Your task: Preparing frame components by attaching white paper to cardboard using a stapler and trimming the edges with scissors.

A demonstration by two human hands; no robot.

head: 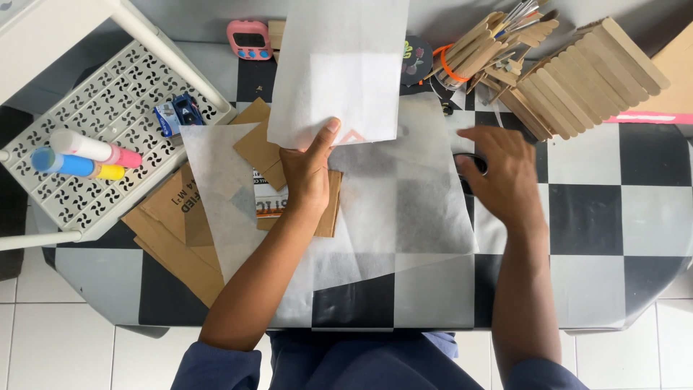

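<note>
At the far left of the frame, a white perforated plastic tray [108, 108] overhangs the worktop [621, 217], a surface of black and pale checked squares. On the tray lie two stubby tubes: a white and pink tube [94, 148] and a blue and yellow tube [76, 165].

Right of the tray, flat brown cardboard pieces [173, 238] spread toward the near-left edge, partly veiled by a thin translucent sheet [390, 217] lying flat at centre.

In the upper middle, the left hand [309, 173] pinches a white paper sheet [339, 72] at its lower edge, thumb on top, grip closed on the paper, which lifts up and away toward the top of the frame.

Right of centre, the right hand [505, 177] rests palm down with fingers curled over something dark near the translucent sheet's right edge; whether this grip is closed cannot be told.

At the upper right stand a cup of brushes and flat wooden sticks [480, 43] and a fanned panel of wooden sticks [585, 76]. Bare checked squares lie to the lower right.
</note>
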